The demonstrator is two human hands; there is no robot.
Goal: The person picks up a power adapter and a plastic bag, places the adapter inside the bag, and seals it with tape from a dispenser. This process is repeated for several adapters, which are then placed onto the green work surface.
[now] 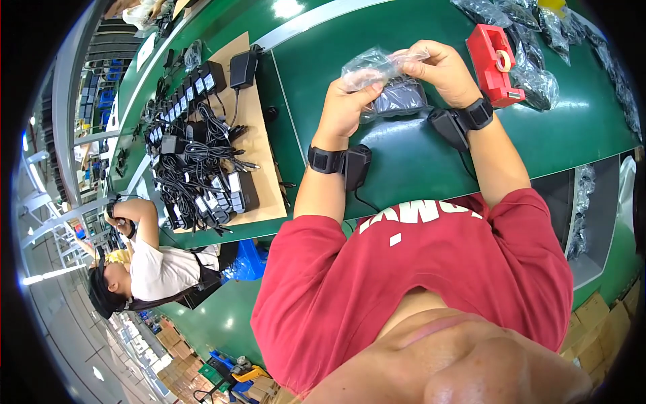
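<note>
My left hand [343, 108] and right hand [441, 67] pinch a clear bag [377, 64] around a black charger [400, 95]; it could slip toward six o'clock onto the desk [417, 155].

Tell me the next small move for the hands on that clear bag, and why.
Probably fold the bag's open end down over the adapter. Both hands, left hand and right hand, pinch the crumpled top of the clear plastic bag, and the black power adapter already sits low inside it, above the green bench. The loose top looks unclosed, so closing it seems next.
</note>
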